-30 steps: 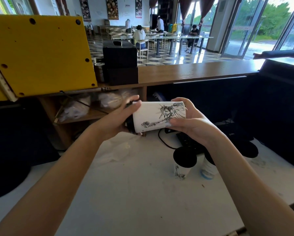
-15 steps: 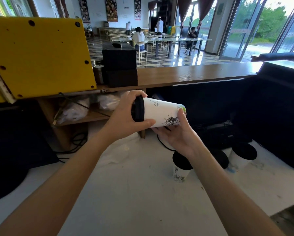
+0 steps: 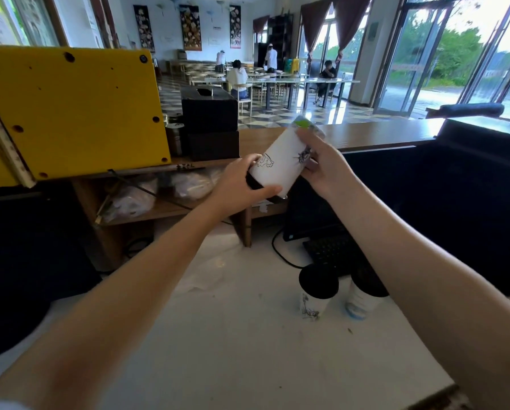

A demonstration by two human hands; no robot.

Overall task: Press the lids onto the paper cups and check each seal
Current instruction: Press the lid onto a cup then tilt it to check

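The white desk (image 3: 218,350) is filling the lower field, and a yellow panel (image 3: 70,108) is standing at 10 o'clock. The left hand (image 3: 239,187) is curling its thumb and fingers round the lidded end of a paper cup (image 3: 280,164). The cup is being held in the air above the desk's far edge, tilted, with its base pointing to 1 o'clock. The right hand (image 3: 324,167) is gripping the cup's wall near the base, fingers bent round it. A lidded cup (image 3: 317,294) and a second cup (image 3: 358,303) are standing upright on the desk, just beside each other, at 5 o'clock of the held one. The black lid (image 3: 253,182) is apparently sitting flush on the rim, though the left hand is covering much of it.
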